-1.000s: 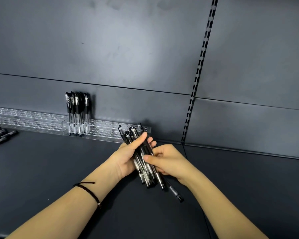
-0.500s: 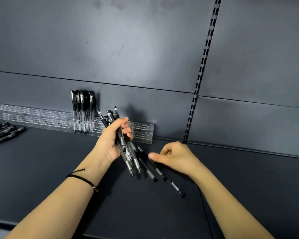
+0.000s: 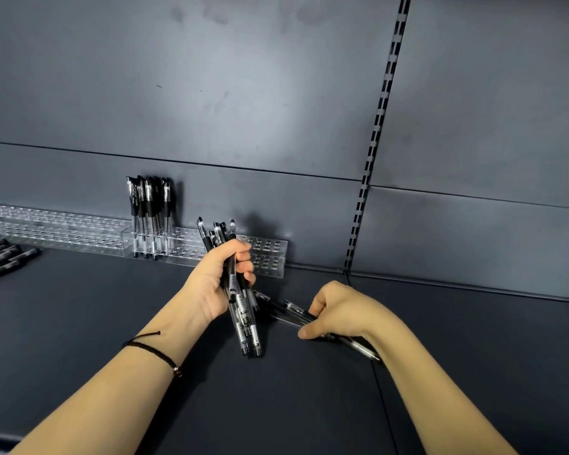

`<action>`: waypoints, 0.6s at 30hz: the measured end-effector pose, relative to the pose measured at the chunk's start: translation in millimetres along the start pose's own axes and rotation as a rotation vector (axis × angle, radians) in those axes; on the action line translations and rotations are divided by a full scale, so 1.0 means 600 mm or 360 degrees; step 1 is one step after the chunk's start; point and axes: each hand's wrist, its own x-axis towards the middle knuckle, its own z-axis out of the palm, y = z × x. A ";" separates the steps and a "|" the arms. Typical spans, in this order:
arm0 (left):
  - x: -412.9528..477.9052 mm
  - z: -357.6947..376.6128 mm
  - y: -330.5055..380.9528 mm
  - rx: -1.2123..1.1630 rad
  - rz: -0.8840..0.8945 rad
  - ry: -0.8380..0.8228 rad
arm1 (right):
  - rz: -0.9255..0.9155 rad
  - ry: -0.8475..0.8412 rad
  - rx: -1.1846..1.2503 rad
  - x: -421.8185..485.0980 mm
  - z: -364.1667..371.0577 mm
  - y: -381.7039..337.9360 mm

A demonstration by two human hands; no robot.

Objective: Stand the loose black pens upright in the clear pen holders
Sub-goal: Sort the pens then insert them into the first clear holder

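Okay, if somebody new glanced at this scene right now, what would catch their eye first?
Centre frame, the left hand grips a bundle of black pens, tilted above the dark shelf. Just to its right, the right hand holds a few more pens low against the shelf. Behind them, a cluster of upright pens stands in the clear pen holder at the back of the shelf.
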 end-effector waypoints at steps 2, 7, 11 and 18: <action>0.000 -0.001 0.001 0.0003 0.0009 -0.0008 | -0.0001 0.0021 0.0025 -0.001 0.001 0.000; -0.001 0.001 -0.002 0.0030 0.0025 -0.0077 | 0.0024 0.0060 0.0171 0.000 -0.002 0.003; 0.000 0.002 -0.007 0.0054 0.0014 -0.0075 | -0.0001 0.0134 0.0366 0.007 -0.004 0.011; -0.001 0.002 -0.008 0.0264 0.0061 0.0036 | -0.0412 0.0414 0.1402 -0.003 -0.005 -0.013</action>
